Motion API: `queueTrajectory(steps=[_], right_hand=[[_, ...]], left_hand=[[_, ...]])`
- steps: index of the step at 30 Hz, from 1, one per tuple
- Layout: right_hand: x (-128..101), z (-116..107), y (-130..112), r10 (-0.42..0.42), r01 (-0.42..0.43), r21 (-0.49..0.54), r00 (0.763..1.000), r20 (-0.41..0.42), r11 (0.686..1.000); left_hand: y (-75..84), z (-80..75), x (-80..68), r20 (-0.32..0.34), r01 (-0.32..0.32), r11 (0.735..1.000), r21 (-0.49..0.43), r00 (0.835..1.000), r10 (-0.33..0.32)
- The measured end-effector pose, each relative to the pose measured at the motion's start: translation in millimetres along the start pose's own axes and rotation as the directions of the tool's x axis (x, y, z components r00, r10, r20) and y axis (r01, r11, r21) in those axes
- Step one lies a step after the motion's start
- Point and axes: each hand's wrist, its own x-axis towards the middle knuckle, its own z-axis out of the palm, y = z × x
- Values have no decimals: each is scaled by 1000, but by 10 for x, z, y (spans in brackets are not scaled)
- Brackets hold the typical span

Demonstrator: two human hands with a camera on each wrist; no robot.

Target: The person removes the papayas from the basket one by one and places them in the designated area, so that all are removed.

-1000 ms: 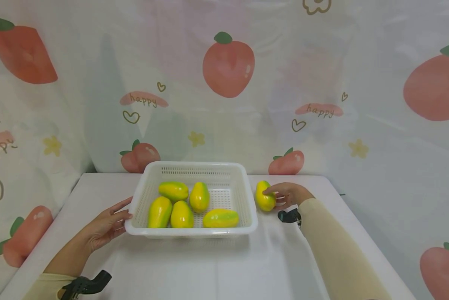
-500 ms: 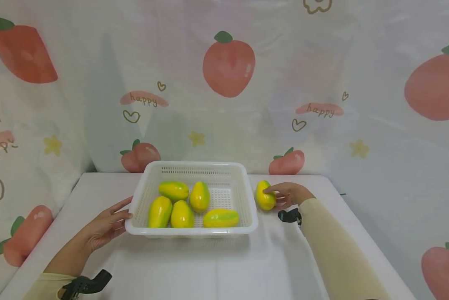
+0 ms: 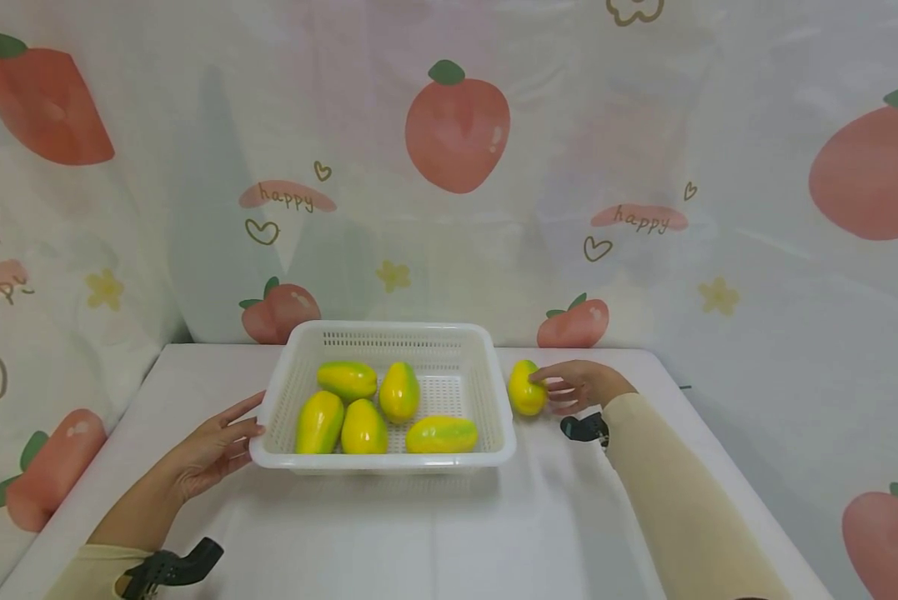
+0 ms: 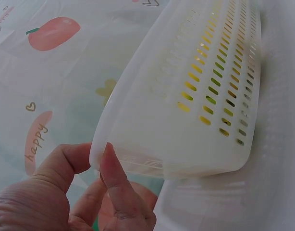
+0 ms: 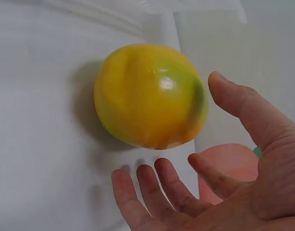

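My left hand (image 3: 212, 454) pinches the near-left rim of a white plastic basket (image 3: 384, 461), thumb and finger at its edge in the left wrist view. Inside the basket lie several shiny yellow-green papayas (image 3: 319, 423). Another papaya (image 5: 150, 96) sits on the table just right of the basket. Beside it is my right hand (image 3: 584, 387), fingers spread and slightly bent. In the right wrist view a gap shows between the papaya and that hand's thumb and fingertips.
A white-covered table (image 3: 418, 533) carries the basket and ends at a patterned curtain (image 3: 449, 250) printed with peaches behind it. The same curtain stands on the left and right sides. Black camera mounts (image 3: 171, 571) sit on both wrists.
The right hand has shifted slightly right and its fingers have come away from the papaya beside the basket. That papaya has moved slightly left. The left hand and basket stay put.
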Motion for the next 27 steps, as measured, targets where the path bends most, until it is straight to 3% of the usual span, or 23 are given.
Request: queueTrajectory(steps=[5, 10, 13, 20, 27], right_hand=[[-67, -71, -48, -39, 38, -99, 999, -8, 994], [-166, -112, -118, -144, 146, -235, 989, 23, 961], [-228, -109, -162, -203, 207, -264, 978, 40, 942], [-399, 27, -260, -295, 293, -347, 954, 49, 891], [-569, 254, -341, -399, 413, -351, 910, 116, 840]], left_hand=[[-5, -3, 4, -1, 2, 1000, -5, 1000, -2], [8, 0, 4, 6, 1, 1000, -13, 1000, -1], [17, 3, 1, 8, 2, 1000, -14, 1000, -2], [17, 8, 0, 10, -5, 1000, -13, 1000, 5], [16, 11, -5, 5, -5, 1000, -10, 1000, 5]])
